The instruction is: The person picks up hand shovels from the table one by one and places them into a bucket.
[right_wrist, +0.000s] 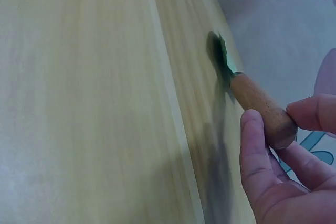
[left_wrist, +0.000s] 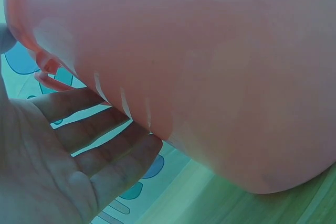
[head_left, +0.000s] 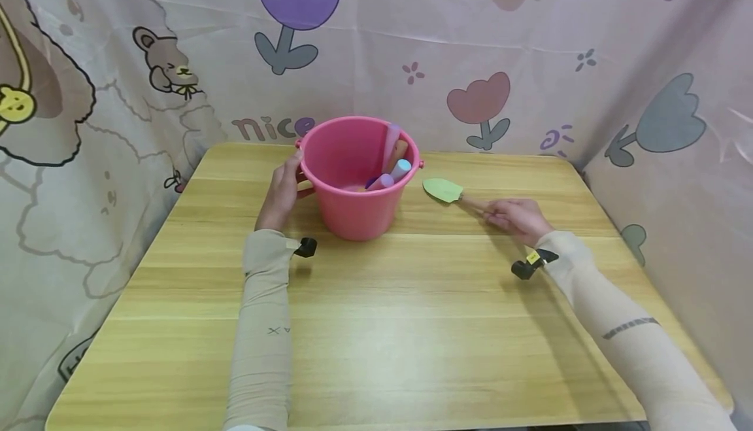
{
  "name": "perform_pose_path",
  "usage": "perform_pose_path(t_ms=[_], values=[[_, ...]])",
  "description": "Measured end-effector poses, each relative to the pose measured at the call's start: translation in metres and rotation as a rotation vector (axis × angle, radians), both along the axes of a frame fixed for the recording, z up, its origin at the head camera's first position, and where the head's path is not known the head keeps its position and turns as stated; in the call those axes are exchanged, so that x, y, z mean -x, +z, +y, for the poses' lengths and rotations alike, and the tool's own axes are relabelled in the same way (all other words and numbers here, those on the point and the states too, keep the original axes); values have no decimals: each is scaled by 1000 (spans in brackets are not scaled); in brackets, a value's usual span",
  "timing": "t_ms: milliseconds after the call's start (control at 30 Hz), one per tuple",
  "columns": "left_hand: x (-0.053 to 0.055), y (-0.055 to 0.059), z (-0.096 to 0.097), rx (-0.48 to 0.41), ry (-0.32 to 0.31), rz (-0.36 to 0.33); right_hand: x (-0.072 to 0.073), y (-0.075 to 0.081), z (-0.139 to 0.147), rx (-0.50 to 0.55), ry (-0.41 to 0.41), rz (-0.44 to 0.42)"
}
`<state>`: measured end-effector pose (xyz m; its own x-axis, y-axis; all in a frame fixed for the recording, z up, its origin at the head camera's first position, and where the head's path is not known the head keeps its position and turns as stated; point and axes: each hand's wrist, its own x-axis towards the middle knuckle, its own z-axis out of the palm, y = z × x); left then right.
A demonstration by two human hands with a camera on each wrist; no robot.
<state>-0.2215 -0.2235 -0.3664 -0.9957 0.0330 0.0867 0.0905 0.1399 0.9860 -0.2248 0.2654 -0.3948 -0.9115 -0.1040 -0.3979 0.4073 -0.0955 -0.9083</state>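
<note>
A pink bucket (head_left: 360, 212) stands upright on the table toward the back. At its left side my left hand (head_left: 281, 189) holds it, thumb at the rim and fingers against the outer wall. The left wrist view shows these fingers (left_wrist: 113, 140) spread along the bucket wall (left_wrist: 210, 77). To the right, my right hand (head_left: 519, 217) pinches the wooden handle end of a small hand trowel (head_left: 442, 189) with a light green blade. In the right wrist view, thumb and fingers grip the handle (right_wrist: 262, 108), and the blade points away from the hand.
Inside the bucket lean several stick-like pieces: a purple one (head_left: 391, 146), a blue-ended one (head_left: 401, 169) and a brown one (head_left: 398, 154). A wooden table (head_left: 376, 326) bears everything. A printed curtain (head_left: 376, 51) hangs behind and at both sides.
</note>
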Motion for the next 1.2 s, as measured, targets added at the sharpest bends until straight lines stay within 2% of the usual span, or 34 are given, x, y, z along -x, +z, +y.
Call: perform_pose_path(t_ms=[200,467,667,1133,1200], values=[[0,0,0,6,0,-2,-5,7,4,71,-55,26],[-1,0,2,-18,-1,3,-11,22,11,170,-84,82],[-1,1,2,-32,-4,1,-12,37,13,175,-114,102],[-1,1,1,-15,-1,5,-16,71,10,257,-88,173],[-1,1,1,-15,-3,10,-18,76,9,243,-84,186]])
